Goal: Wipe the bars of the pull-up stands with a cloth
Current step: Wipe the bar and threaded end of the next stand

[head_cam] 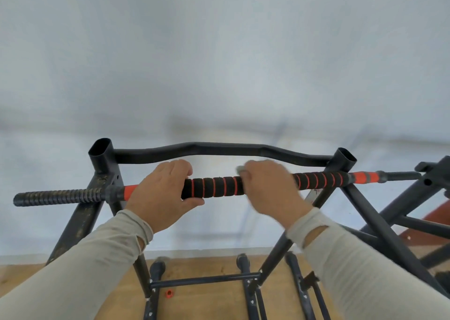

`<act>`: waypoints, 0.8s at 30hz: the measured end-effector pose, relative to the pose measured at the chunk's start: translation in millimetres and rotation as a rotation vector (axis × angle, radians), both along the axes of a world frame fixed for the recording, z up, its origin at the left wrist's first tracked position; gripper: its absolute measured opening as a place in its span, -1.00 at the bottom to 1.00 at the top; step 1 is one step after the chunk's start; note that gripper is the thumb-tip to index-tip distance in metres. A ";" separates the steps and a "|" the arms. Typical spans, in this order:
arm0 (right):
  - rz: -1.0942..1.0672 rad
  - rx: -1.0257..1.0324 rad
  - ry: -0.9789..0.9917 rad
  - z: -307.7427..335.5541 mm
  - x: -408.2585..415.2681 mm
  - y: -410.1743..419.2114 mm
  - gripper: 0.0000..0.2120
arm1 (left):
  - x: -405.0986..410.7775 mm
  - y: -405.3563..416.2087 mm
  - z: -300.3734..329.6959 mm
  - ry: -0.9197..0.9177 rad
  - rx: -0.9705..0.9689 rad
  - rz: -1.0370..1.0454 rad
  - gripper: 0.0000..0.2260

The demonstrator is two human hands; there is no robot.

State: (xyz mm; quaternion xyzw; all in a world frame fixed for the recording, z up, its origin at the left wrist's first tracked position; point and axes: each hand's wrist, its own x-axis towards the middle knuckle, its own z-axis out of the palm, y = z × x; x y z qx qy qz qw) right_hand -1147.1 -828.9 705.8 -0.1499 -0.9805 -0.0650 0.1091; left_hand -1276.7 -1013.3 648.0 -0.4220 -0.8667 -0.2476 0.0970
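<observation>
From my head view I look down over the top of a black pull-up stand (102, 173) against a pale wall (219, 51). My left hand (162, 193) is curled round the padded bar (214, 187), thumb under it and fingers over the top, at the left end of the black foam grip with its orange rings. My right hand (270, 188) is over the same bar just to the right, blurred; a small grey bit of cloth (241, 169) pokes out at its knuckles, and the fingers look wrapped over cloth and bar together, though the blur hides the exact grip. The bar runs left to right across the frame: a ribbed black end (56, 197) sticks out past the left upright, and an orange section (362, 177) shows near the right upright. Behind the bar a bent black crossbar (219, 150) joins the two open-topped posts. Both arms wear light grey sleeves (85, 258). Below, the stand's lower rails (207, 279) rest on a wooden floor (207, 302), with a small red piece (168, 293) lying beside them. More black tubing (414, 197) stands at the right.
</observation>
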 end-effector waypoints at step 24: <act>0.234 -0.161 0.308 -44.8 -9.3 -56.0 -0.84 | -21.1 -3.7 1.0 0.068 -0.135 -0.183 -0.50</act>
